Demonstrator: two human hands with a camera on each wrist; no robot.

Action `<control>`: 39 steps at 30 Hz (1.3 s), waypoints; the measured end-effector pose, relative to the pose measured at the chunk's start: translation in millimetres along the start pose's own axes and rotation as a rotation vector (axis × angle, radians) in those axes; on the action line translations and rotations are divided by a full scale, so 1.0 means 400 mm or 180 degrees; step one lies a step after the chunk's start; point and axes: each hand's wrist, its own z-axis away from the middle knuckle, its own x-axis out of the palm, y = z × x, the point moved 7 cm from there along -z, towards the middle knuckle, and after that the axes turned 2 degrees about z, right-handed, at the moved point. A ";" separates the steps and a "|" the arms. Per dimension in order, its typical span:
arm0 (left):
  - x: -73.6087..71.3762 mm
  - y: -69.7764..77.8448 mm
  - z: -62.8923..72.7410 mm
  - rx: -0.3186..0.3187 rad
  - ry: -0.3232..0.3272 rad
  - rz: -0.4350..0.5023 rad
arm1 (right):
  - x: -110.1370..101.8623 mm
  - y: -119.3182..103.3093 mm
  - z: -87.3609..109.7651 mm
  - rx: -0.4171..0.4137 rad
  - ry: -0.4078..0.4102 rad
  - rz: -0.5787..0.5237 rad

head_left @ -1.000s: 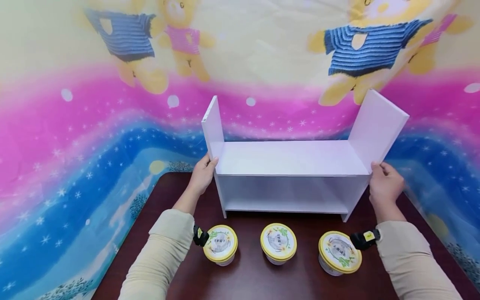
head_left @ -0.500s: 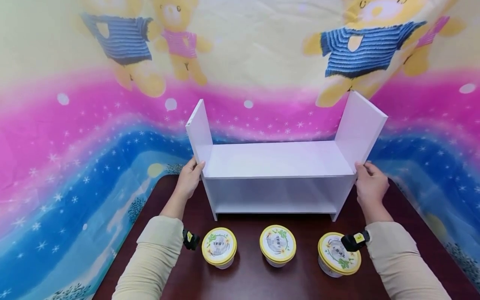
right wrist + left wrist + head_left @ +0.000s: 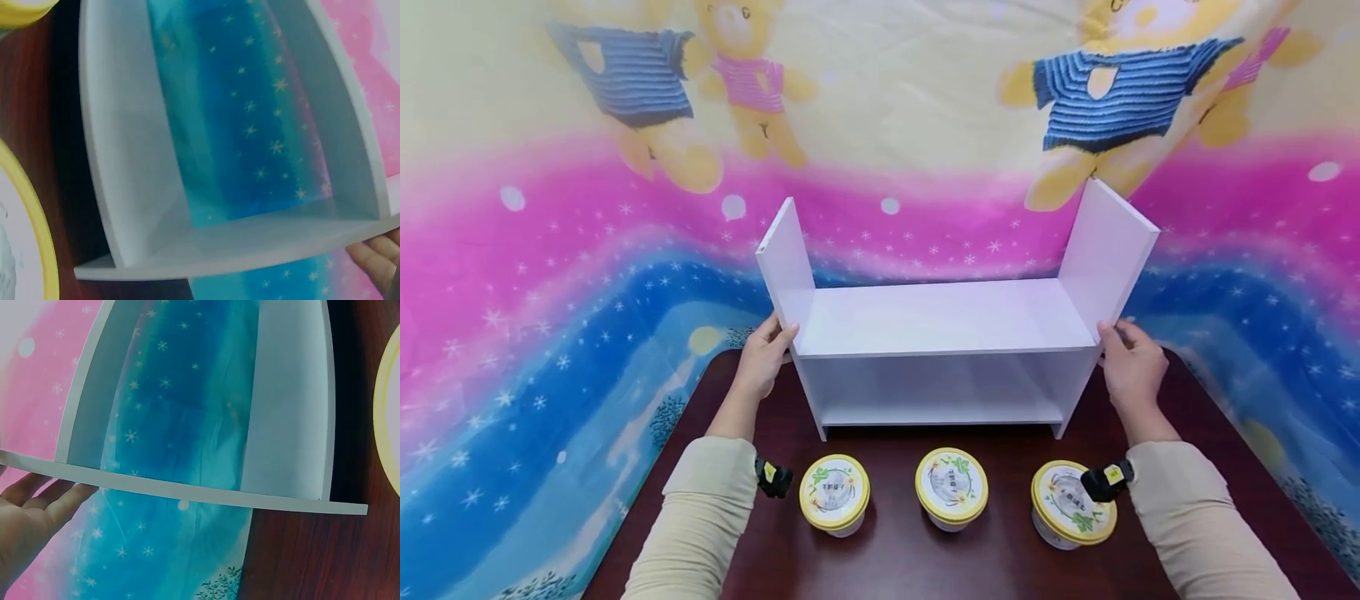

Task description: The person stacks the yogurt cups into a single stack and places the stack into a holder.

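Head view puts the white shelf upright over the bench, resting or lifted I cannot tell, left hand and right hand pinching its opposite sides in their fingers, probably for balance, with three lidded tubs spaced in front of it.

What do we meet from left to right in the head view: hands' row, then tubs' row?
Hands' row: left hand, white shelf, right hand. Tubs' row: left sleeve, left tub, middle tub, right tub, right sleeve.
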 end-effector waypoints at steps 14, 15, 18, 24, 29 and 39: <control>-0.007 0.006 0.013 0.0110 0.0498 0.0292 | -0.009 -0.012 -0.005 -0.0433 -0.0282 0.0244; -0.007 0.007 0.014 0.0120 0.0516 0.0287 | -0.009 -0.013 -0.006 -0.0440 -0.0316 0.0250; -0.007 0.008 0.020 0.0129 0.0556 0.0247 | -0.007 -0.014 -0.005 -0.0453 -0.0410 0.0268; -0.009 0.002 0.041 0.0000 0.0495 0.0103 | -0.014 -0.013 0.005 -0.0518 -0.0485 0.0298; -0.011 -0.013 0.065 -0.0097 0.0380 0.0060 | -0.022 -0.003 0.019 -0.0532 -0.0544 0.0346; -0.027 -0.047 0.128 -0.0051 0.0086 -0.0209 | -0.034 0.021 0.067 -0.0609 -0.0677 0.0385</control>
